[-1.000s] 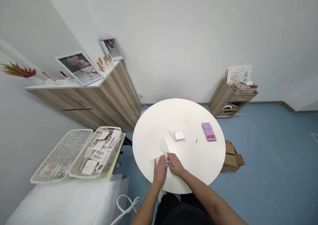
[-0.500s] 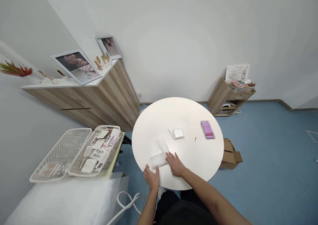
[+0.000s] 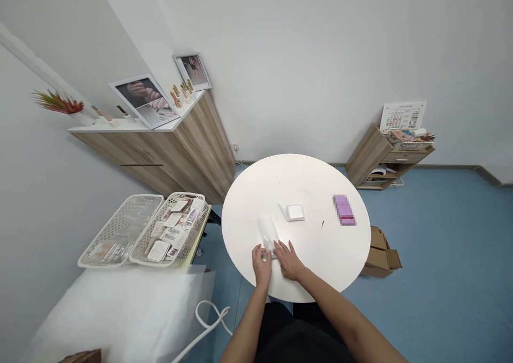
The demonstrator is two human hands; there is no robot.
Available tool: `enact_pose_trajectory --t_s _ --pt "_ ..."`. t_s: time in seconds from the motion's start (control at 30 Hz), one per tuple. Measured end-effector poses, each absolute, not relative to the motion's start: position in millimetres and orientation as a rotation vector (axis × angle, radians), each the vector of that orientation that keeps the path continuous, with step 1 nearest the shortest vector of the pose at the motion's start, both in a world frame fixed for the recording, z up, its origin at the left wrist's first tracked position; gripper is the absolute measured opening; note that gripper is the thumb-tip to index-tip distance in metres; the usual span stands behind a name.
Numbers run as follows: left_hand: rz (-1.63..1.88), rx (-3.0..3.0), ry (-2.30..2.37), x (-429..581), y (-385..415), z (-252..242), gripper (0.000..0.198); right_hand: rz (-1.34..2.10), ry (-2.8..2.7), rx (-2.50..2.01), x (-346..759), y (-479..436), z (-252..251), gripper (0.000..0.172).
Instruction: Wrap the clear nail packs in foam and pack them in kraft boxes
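On the near part of a round white table (image 3: 312,181) lies a thin translucent white sheet or wrapper (image 3: 267,229). My left hand (image 3: 261,267) rests on its near end, fingers curled down onto it. My right hand (image 3: 289,260) lies just to the right, fingers stretched flat and pressing the same sheet. Farther in, a small white square pad (image 3: 295,211) sits on a bit of white paper. A purple blurred block (image 3: 343,210) lies to the right, with a tiny dark speck (image 3: 323,224) beside it.
Left of me two white perforated baskets (image 3: 120,229) stand side by side, one full of small packets (image 3: 172,229). A wooden cabinet (image 3: 176,149) with framed pictures is behind. A low shelf (image 3: 380,154) and cardboard boxes (image 3: 380,250) stand right. A white cable (image 3: 208,320) hangs near my knees.
My left hand had drawn back to the table's near edge, then returned onto the sheet. The sheet now looks folded narrower. My view has shifted a little to the left.
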State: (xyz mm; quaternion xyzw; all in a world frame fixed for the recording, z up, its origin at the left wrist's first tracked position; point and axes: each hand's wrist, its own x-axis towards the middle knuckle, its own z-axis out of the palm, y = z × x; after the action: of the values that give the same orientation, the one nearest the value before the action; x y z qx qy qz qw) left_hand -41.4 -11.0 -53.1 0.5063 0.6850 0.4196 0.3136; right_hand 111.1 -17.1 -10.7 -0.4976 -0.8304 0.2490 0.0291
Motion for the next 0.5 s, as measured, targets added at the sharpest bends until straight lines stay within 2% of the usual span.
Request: enact_pose_trajectory --t_s 0.13,0.3,0.43,0.5 --pt "0.930 1.832 1.624 -37 -13 -47 0.027 0.713 -2.558 -1.491 115 -17 -20 0.070" --pt "0.535 2.370 1.238 -65 -3 -52 0.061 0.646 -2.569 -1.292 123 -11 -33 0.064" --pt "0.399 2.448 1.087 -76 12 -56 0.067 0.564 -2.548 -1.258 123 -3 -37 0.069" --pt "0.392 2.374 1.122 -74 22 -53 0.067 0.548 -2.526 -1.300 120 3 -36 0.065"
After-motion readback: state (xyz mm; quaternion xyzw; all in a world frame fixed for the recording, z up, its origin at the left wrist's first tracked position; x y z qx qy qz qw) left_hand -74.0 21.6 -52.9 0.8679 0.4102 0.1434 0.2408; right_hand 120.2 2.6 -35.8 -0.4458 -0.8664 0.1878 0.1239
